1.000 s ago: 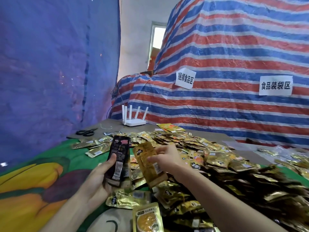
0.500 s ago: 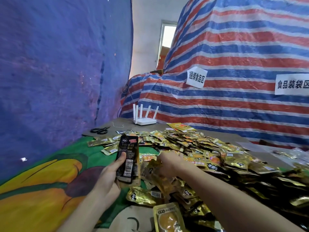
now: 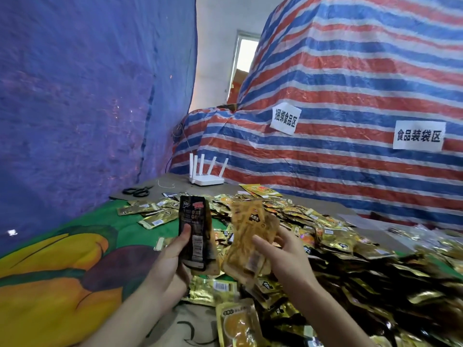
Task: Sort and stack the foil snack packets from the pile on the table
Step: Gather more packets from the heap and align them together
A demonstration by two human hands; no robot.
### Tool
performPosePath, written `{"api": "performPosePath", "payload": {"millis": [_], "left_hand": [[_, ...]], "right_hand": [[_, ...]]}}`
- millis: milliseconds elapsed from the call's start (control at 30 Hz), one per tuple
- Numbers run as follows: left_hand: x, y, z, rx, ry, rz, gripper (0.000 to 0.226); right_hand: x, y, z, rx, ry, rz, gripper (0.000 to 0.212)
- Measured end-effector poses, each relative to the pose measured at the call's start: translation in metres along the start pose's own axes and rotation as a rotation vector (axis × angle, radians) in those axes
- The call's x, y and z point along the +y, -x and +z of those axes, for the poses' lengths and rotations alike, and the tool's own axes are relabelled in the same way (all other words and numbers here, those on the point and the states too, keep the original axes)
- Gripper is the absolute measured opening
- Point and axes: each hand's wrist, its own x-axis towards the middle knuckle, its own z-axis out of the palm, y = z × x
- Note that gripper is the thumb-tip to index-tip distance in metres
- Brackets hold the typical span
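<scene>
Half a second ago your right hand (image 3: 283, 256) was down in the pile (image 3: 338, 249), fingers buried among the foil; now it is up above the near edge of the heap, thumb and curled fingers pinching gold packets (image 3: 248, 234) that stand nearly upright just beside the stack in your other hand. They are motion-blurred, so you cannot tell how many there are. Your left hand (image 3: 172, 261) has kept its grip: the thumb lies across the front of the black packets (image 3: 194, 229), the fingers are wrapped behind, and the stack is still upright over the table (image 3: 75, 259) with its green and yellow fruit-print cloth. The front black packet shows a red logo near the top and a white barcode label lower down; the small print is too fine to read. On the striped tarp behind, one white sign (image 3: 285, 118) reads 捆绑食品区 and a second sign (image 3: 418, 135) reads 食品装袋区. A white router (image 3: 206, 180) and black scissors (image 3: 137, 191) sit at the far end of the table.
</scene>
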Motion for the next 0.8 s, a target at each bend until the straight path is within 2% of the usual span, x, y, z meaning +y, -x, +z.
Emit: {"api": "performPosePath", "payload": {"millis": [167,200,267,367,467,500,533,567,667,733,800], "left_hand": [[-0.019,0.008,0.019,-0.023,0.013,0.011,0.033],[-0.025,0.01,0.024,-0.006,-0.052,0.044,0.033],[-0.037,0.013,0.033,0.055,-0.328,0.172,0.029],[-0.05,0.026,0.042,0.042,-0.7,0.304,0.039],[-0.056,0.035,0.042,-0.056,-1.005,0.334,0.048],[-0.058,0.037,0.043,-0.082,-1.085,0.32,0.054],[-0.058,0.038,0.043,-0.103,-1.144,0.305,0.061],[-0.056,0.039,0.043,-0.124,-1.167,0.293,0.065],[-0.045,0.039,0.042,-0.187,-1.028,0.253,0.045],[-0.042,0.038,0.039,-0.178,-0.926,0.23,0.045],[-0.048,0.038,0.031,-0.205,-0.846,0.162,0.055]], "right_hand": [[0.01,0.025,0.013,0.021,-0.129,-0.086,0.032],[0.009,0.029,0.019,0.017,-0.147,-0.11,0.033],[0.01,0.034,0.032,0.015,-0.258,-0.127,0.028],[0.013,0.042,0.047,0.137,-0.394,-0.029,0.033],[0.015,0.05,0.051,0.211,-0.383,0.016,0.081],[0.015,0.053,0.051,0.211,-0.361,-0.007,0.09],[0.016,0.055,0.051,0.208,-0.311,-0.02,0.089],[0.018,0.055,0.05,0.207,-0.256,-0.037,0.078],[0.028,0.053,0.046,0.191,-0.17,-0.094,0.031],[0.029,0.053,0.046,0.156,-0.152,-0.122,0.028],[0.029,0.055,0.049,0.13,-0.103,-0.17,0.029]]}}
